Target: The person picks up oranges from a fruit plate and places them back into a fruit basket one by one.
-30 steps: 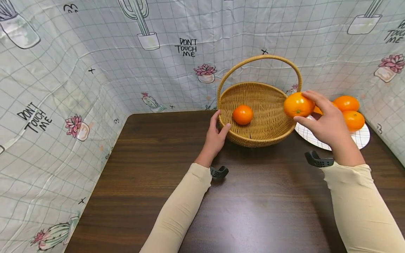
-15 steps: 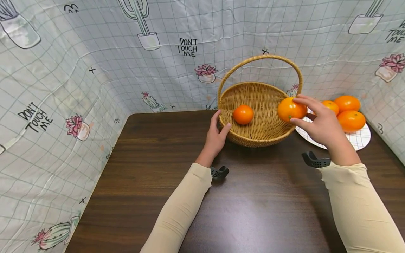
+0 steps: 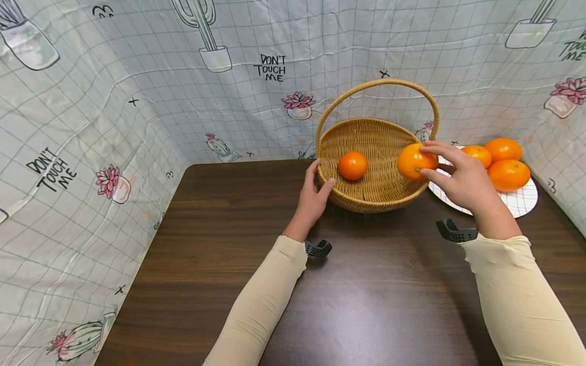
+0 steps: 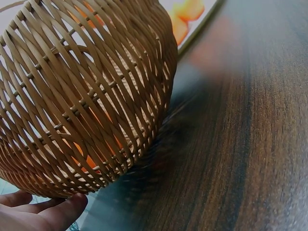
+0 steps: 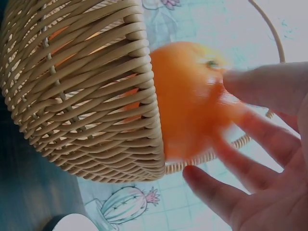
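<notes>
Head cam: dk wood tbl (image 3: 229,244), cactus cloth (image 3: 178,114); R grip (image 3: 466,177) round orange (image 3: 411,163), L grip (image 3: 313,199) round basket rim (image 3: 368,204).

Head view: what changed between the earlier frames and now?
The held orange moved left and slightly down in the picture, further over the right side of the basket, together with the right hand. No release is visible. The left hand stayed at the left rim; the inner orange and the basket stayed put, as did the plate oranges.
</notes>
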`<state>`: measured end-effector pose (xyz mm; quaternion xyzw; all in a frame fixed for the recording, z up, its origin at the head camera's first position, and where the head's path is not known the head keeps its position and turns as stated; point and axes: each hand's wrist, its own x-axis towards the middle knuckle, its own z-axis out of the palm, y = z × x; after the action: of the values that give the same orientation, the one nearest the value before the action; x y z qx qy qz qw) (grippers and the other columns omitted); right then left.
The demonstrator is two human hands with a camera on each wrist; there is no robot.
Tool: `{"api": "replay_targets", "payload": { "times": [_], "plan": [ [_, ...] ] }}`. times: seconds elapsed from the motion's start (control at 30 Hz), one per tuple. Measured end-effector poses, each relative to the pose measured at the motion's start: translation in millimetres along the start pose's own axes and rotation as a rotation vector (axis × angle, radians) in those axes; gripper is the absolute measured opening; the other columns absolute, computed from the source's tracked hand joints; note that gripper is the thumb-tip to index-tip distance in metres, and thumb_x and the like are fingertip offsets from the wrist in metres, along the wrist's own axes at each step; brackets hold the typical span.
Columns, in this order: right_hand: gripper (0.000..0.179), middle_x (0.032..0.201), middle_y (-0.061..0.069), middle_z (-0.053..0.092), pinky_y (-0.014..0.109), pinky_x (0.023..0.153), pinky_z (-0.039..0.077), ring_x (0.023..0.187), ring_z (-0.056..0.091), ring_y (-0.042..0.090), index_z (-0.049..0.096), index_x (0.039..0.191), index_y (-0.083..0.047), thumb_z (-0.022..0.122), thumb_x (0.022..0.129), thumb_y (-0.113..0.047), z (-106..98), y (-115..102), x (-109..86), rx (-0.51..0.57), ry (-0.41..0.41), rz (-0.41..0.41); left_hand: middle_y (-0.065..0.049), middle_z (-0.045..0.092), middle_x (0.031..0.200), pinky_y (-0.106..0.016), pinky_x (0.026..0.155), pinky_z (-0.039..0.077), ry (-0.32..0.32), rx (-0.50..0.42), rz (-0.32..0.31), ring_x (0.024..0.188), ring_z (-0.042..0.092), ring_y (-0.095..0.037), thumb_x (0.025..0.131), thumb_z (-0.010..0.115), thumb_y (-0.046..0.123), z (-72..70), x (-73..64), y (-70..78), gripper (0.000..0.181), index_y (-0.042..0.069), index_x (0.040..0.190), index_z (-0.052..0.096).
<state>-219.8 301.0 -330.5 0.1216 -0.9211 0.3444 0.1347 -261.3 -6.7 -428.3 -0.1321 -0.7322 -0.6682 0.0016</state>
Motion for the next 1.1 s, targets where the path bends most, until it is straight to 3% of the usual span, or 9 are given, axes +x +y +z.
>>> {"api": "replay_targets", "payload": {
  "times": [0.1, 0.17, 0.23, 0.33, 0.37, 0.43, 0.6, 0.83, 1.1],
  "plan": [
    [0.041, 0.143, 0.001, 0.053, 0.007, 0.091, 0.043, 0.110, 0.045, -0.021, 0.060, 0.132, -0.017, 0.066, 0.093, -0.023, -1, 2, -0.8, 0.010, 0.024, 0.004, -0.004, 0.020, 0.161, -0.046, 0.105, 0.044, -0.010, -0.013, -0.005, 0.136, 0.045, -0.032, 0.099, 0.054, 0.032, -0.4, -1.1, 3.0, 0.066, 0.025, 0.155, 0.018],
    [0.039, 0.142, -0.001, 0.054, 0.010, 0.090, 0.045, 0.105, 0.047, -0.022, 0.061, 0.132, -0.019, 0.064, 0.094, -0.025, -2, 4, -1.7, -0.003, 0.029, 0.019, -0.007, 0.019, 0.161, -0.047, 0.106, 0.043, -0.021, -0.019, -0.013, 0.136, 0.044, -0.034, 0.100, 0.053, 0.029, -0.9, -3.6, 9.9, 0.067, 0.022, 0.155, 0.017],
    [0.039, 0.141, -0.001, 0.055, 0.017, 0.090, 0.048, 0.106, 0.055, -0.013, 0.061, 0.132, -0.019, 0.063, 0.094, -0.028, -2, 6, -2.5, -0.031, 0.028, 0.033, -0.011, 0.019, 0.161, -0.048, 0.107, 0.041, -0.025, -0.017, -0.017, 0.138, 0.040, -0.036, 0.100, 0.053, 0.025, -1.5, -7.2, 18.5, 0.066, 0.019, 0.155, 0.017],
    [0.039, 0.140, 0.006, 0.056, 0.035, 0.088, 0.048, 0.111, 0.065, 0.017, 0.061, 0.131, -0.017, 0.063, 0.094, -0.029, -3, 8, -3.4, -0.048, 0.016, 0.055, -0.016, 0.019, 0.161, -0.049, 0.110, 0.037, -0.017, -0.007, -0.015, 0.143, 0.033, -0.036, 0.100, 0.053, 0.021, -2.1, -12.7, 31.1, 0.065, 0.015, 0.155, 0.018],
    [0.039, 0.139, 0.009, 0.057, 0.038, 0.088, 0.048, 0.111, 0.066, 0.021, 0.061, 0.131, -0.017, 0.063, 0.094, -0.029, -3, 9, -3.4, -0.053, 0.011, 0.062, -0.016, 0.019, 0.160, -0.050, 0.111, 0.036, -0.013, -0.002, -0.013, 0.144, 0.030, -0.035, 0.100, 0.053, 0.021, -2.2, -14.1, 33.8, 0.064, 0.014, 0.154, 0.019],
    [0.038, 0.138, 0.011, 0.057, 0.036, 0.087, 0.050, 0.109, 0.063, 0.039, 0.061, 0.131, -0.016, 0.063, 0.094, -0.028, -4, 10, -3.8, -0.054, 0.005, 0.073, -0.017, 0.019, 0.160, -0.051, 0.113, 0.032, -0.008, 0.005, -0.005, 0.146, 0.026, -0.033, 0.100, 0.053, 0.020, -2.3, -15.0, 35.4, 0.064, 0.013, 0.154, 0.019],
    [0.038, 0.135, 0.012, 0.058, 0.034, 0.087, 0.051, 0.108, 0.063, 0.041, 0.062, 0.130, -0.018, 0.065, 0.093, -0.028, -5, 17, -4.6, -0.053, 0.010, 0.087, -0.017, 0.017, 0.161, -0.050, 0.112, 0.034, -0.024, -0.006, -0.004, 0.144, 0.030, -0.037, 0.100, 0.052, 0.021, -2.1, -14.2, 34.8, 0.064, 0.014, 0.154, 0.018],
    [0.041, 0.138, 0.017, 0.052, 0.060, 0.091, 0.046, 0.113, 0.058, 0.049, 0.058, 0.133, -0.017, 0.060, 0.095, -0.034, -9, 27, -6.6, -0.036, -0.010, 0.132, -0.017, 0.015, 0.161, -0.048, 0.109, 0.040, -0.040, -0.013, -0.014, 0.140, 0.036, -0.040, 0.101, 0.052, 0.023, -2.5, -13.3, 33.3, 0.065, 0.017, 0.155, 0.017],
    [0.046, 0.141, 0.020, 0.049, 0.065, 0.090, 0.044, 0.116, 0.055, 0.053, 0.055, 0.136, -0.017, 0.056, 0.096, -0.038, -15, 42, -6.2, -0.041, -0.024, 0.206, -0.018, 0.016, 0.161, -0.049, 0.112, 0.035, -0.027, -0.006, -0.003, 0.143, 0.031, -0.039, 0.100, 0.052, 0.020, -2.0, -12.8, 32.6, 0.064, 0.015, 0.154, 0.018]
  ]
}}
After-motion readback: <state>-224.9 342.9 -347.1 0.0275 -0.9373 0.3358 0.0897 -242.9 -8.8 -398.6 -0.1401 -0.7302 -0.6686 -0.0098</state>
